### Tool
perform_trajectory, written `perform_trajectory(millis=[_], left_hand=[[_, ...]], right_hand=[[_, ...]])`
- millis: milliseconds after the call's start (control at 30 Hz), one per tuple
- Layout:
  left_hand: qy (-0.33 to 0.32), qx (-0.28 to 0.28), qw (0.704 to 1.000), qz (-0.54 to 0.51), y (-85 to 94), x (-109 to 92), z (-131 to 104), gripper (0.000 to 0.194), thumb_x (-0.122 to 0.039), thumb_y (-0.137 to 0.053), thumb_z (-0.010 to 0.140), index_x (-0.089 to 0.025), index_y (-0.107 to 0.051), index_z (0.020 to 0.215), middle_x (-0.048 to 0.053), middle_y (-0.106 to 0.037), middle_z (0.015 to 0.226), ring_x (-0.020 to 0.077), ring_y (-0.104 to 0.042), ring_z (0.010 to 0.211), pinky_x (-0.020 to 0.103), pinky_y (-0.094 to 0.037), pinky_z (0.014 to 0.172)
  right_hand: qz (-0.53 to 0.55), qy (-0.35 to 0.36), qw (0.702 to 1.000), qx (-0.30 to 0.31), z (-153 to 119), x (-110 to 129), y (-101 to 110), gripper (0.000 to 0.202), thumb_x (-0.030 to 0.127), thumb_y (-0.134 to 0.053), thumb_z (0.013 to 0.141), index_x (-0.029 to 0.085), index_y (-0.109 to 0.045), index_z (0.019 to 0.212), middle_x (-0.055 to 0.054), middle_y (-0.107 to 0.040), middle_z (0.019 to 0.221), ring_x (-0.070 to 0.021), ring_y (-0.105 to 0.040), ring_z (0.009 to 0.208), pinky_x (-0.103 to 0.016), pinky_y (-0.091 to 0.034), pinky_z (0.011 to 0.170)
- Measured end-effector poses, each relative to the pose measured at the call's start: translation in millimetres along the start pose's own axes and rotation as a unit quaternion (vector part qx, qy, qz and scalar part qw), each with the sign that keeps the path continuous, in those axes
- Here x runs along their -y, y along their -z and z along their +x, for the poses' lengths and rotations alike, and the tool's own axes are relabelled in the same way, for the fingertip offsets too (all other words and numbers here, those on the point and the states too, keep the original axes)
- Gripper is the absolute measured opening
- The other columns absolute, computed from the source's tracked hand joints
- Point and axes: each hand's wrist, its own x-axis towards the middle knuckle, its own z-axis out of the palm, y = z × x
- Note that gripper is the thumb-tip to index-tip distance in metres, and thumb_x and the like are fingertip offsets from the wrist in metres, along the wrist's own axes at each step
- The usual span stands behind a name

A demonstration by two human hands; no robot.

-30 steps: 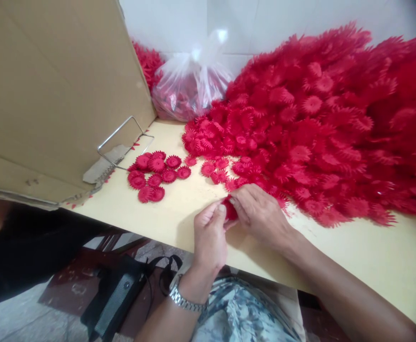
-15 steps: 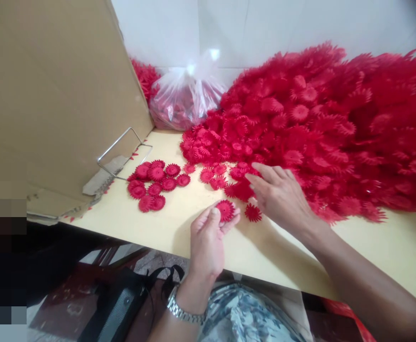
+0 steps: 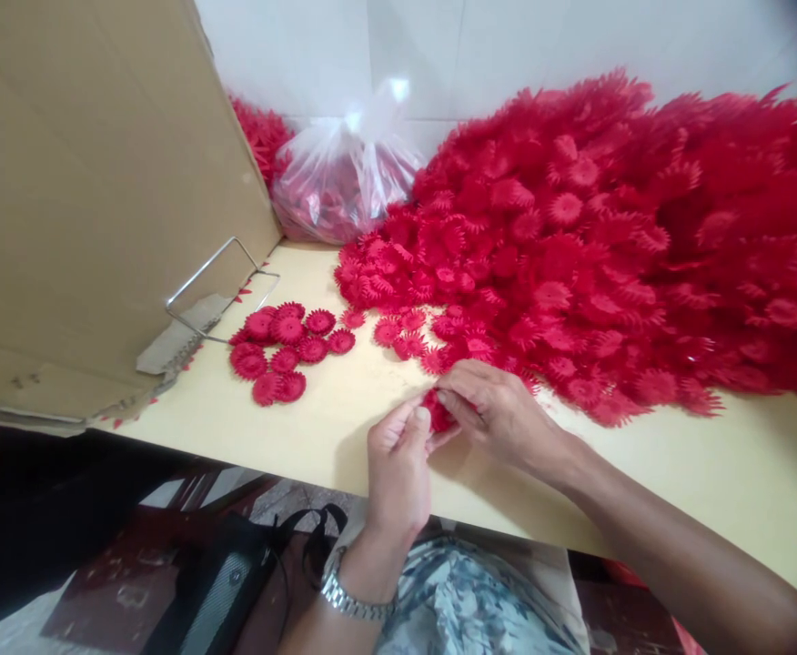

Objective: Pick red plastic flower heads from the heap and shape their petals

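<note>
My left hand (image 3: 398, 455) is closed on a red flower-shaped piece (image 3: 438, 409) with a toothed rim, its thumb on top, just above the table's front part. My right hand (image 3: 490, 405) meets it from the right, fingertips pinched on the red material. The fingers hide most of it, so I cannot tell whether one piece or two lie between the hands. Left of them on the table rests a small group of darker red flower pieces (image 3: 289, 332), some overlapping. A large heap of red flower pieces (image 3: 549, 246) lies behind my right hand.
A cardboard box (image 3: 98, 182) stands at the left, with a bent metal wire frame (image 3: 200, 273) beside it. A tied clear plastic bag (image 3: 344, 182) of red pieces sits against the wall. The pale yellow table (image 3: 330, 409) ends in front of me; a black bag (image 3: 214, 582) is below.
My right hand has moved left and down from the heap's edge to my left hand, closing on the red material. The loose piece beside my left hand no longer shows on the table.
</note>
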Motion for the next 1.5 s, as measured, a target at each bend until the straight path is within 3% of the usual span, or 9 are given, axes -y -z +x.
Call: perform_trajectory(millis=[200,433,633,733,800,900,1067,1267,1500], left_hand=[[-0.012,-0.047,0.999,-0.007,-5.9,-2,2,0.019,-0.025,-0.064,0.075,-0.016,-0.072,0.09,0.006,-0.072,0.085,0.0178,-0.065,0.083,0.032,-0.052,0.078],[-0.024,-0.048,0.998,-0.032,-10.3,0,0,0.014,-0.022,-0.06,0.078,-0.016,-0.071,0.086,0.004,-0.071,0.083,0.0158,-0.066,0.08,0.033,-0.052,0.081],[-0.026,-0.049,0.998,-0.041,-6.6,-6,-1,0.012,-0.022,-0.063,0.077,-0.011,-0.069,0.073,0.005,-0.069,0.071,0.0187,-0.067,0.076,0.041,-0.052,0.084],[-0.011,-0.054,0.997,-0.053,-4.3,-10,2,0.014,-0.022,-0.064,0.076,-0.009,-0.069,0.077,0.007,-0.07,0.073,0.0207,-0.068,0.077,0.044,-0.051,0.086],[0.008,-0.049,0.996,-0.072,-4.2,-12,4,0.013,-0.021,-0.065,0.075,-0.009,-0.067,0.075,0.007,-0.07,0.072,0.021,-0.068,0.078,0.045,-0.051,0.087],[0.028,-0.028,0.994,-0.099,-6.0,-12,5,0.011,-0.02,-0.062,0.077,-0.01,-0.067,0.075,0.005,-0.068,0.071,0.0182,-0.067,0.077,0.042,-0.05,0.088],[0.041,-0.014,0.995,-0.088,-7.8,-6,0,0.011,-0.021,-0.062,0.078,-0.011,-0.067,0.079,0.003,-0.067,0.067,0.013,-0.064,0.067,0.038,-0.051,0.085],[0.016,-0.009,1.0,-0.02,-4.9,1,-1,0.016,-0.023,-0.062,0.078,-0.012,-0.069,0.088,0.007,-0.07,0.083,0.0182,-0.065,0.085,0.037,-0.052,0.083],[-0.011,-0.048,0.999,-0.015,-2.0,-3,-1,0.015,-0.022,-0.063,0.075,-0.012,-0.07,0.084,0.006,-0.071,0.077,0.0204,-0.067,0.082,0.04,-0.053,0.082]], right_hand=[[-0.223,-0.001,0.974,-0.039,-2,12,-10,0.022,0.005,-0.04,0.084,0.016,-0.053,0.069,-0.004,-0.052,0.063,-0.0162,-0.045,0.06,-0.028,-0.03,0.055],[-0.271,-0.042,0.961,-0.049,0,14,-11,0.022,0.002,-0.037,0.081,0.017,-0.048,0.068,-0.002,-0.047,0.059,-0.015,-0.039,0.053,-0.027,-0.026,0.05],[-0.332,-0.156,0.929,-0.037,10,-11,10,0.019,0.001,-0.041,0.076,0.016,-0.052,0.07,-0.003,-0.05,0.062,-0.0138,-0.038,0.052,-0.026,-0.02,0.047],[-0.361,-0.162,0.918,-0.003,13,-21,23,0.023,-0.002,-0.041,0.074,0.013,-0.057,0.076,-0.009,-0.056,0.073,-0.0175,-0.045,0.062,-0.028,-0.026,0.053],[-0.328,-0.146,0.933,-0.014,12,-21,26,0.024,0.002,-0.041,0.078,0.012,-0.061,0.088,-0.013,-0.059,0.087,-0.0212,-0.051,0.075,-0.03,-0.034,0.061],[-0.142,-0.111,0.983,-0.025,7,-12,22,0.021,0.021,-0.051,0.086,0.014,-0.059,0.103,-0.012,-0.059,0.097,-0.0212,-0.055,0.085,-0.031,-0.043,0.069],[0.088,-0.102,0.99,0.046,2,3,10,0.004,0.019,-0.06,0.081,0.017,-0.058,0.08,-0.002,-0.056,0.073,-0.0131,-0.053,0.068,-0.022,-0.041,0.058],[0.069,-0.062,0.996,0.017,-1,2,5,0.017,0.011,-0.046,0.087,0.016,-0.057,0.074,-0.001,-0.056,0.067,-0.0106,-0.051,0.061,-0.02,-0.037,0.055],[-0.161,-0.083,0.981,-0.064,-2,1,4,0.021,0.009,-0.04,0.083,0.015,-0.054,0.07,-0.005,-0.054,0.064,-0.0134,-0.045,0.055,-0.024,-0.028,0.047]])
